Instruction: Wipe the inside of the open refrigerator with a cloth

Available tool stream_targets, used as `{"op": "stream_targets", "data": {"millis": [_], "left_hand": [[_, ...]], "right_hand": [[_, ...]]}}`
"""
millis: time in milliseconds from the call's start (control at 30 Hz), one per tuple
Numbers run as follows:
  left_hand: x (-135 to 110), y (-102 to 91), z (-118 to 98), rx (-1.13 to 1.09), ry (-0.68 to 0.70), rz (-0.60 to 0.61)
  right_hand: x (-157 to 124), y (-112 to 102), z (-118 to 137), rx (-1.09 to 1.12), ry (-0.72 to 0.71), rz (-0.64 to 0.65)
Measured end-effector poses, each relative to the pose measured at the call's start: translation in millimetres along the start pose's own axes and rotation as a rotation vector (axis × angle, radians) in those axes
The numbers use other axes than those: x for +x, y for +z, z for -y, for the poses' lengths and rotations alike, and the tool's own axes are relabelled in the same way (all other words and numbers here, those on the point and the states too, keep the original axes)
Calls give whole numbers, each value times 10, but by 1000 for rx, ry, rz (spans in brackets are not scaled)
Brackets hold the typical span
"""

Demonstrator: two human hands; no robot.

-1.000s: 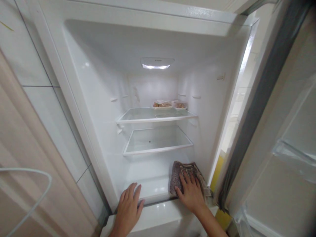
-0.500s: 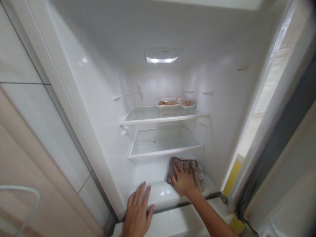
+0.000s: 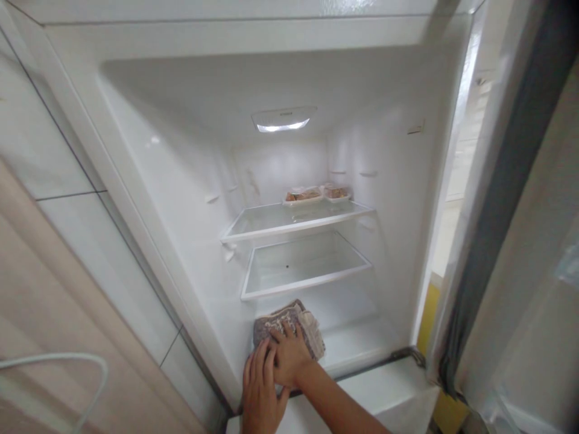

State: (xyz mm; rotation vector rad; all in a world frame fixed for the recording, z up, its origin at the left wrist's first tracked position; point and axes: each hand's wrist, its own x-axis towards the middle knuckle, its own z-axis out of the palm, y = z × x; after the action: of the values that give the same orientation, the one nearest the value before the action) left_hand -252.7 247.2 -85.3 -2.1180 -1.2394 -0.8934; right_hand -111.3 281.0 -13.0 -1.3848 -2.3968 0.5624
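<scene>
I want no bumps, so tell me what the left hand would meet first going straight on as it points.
Most likely the patterned cloth, just beyond the left hand; whether they touch is unclear.

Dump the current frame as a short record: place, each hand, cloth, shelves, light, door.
place: fridge interior
right_hand: right hand flat on the cloth, fingers spread
left_hand: left hand open, overlapping the right hand in view; contact unclear
cloth: folded, patterned cloth at the left of the fridge floor
upper_shelf: upper shelf bears two wrapped packs at the back right
lower_shelf: lower shelf shows a dark speck
light: lamp on
door: door open, right
</scene>
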Motion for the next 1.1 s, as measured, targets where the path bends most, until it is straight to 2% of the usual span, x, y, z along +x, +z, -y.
{"op": "stream_targets", "data": {"millis": [100, 300, 433, 567, 667, 833, 967, 1100], "left_hand": [[6, -25, -13, 13, -8, 40], [-11, 55, 39, 129, 76, 69], [-19, 77, 74, 180, 146, 77], [-21, 84, 78, 174, 152, 62], [-22, 100, 85, 158, 172, 56], [1, 73, 101, 152, 209, 88], [19, 46, 118, 162, 213, 114], [17, 101, 151, 154, 218, 112]], "right_hand": [[-207, -11, 0, 3, 60, -82], [-574, 87, -123, -70, 312, -262], [-761, 53, -508, -208, 423, -314], [-956, -91, -968, -332, 528, -355], [-1048, -205, -1193, -373, 549, -347], [-916, -300, -1337, -371, 608, -299], [-653, -342, -1438, -367, 644, -269], [-352, -398, -1617, -365, 640, -268]]}}
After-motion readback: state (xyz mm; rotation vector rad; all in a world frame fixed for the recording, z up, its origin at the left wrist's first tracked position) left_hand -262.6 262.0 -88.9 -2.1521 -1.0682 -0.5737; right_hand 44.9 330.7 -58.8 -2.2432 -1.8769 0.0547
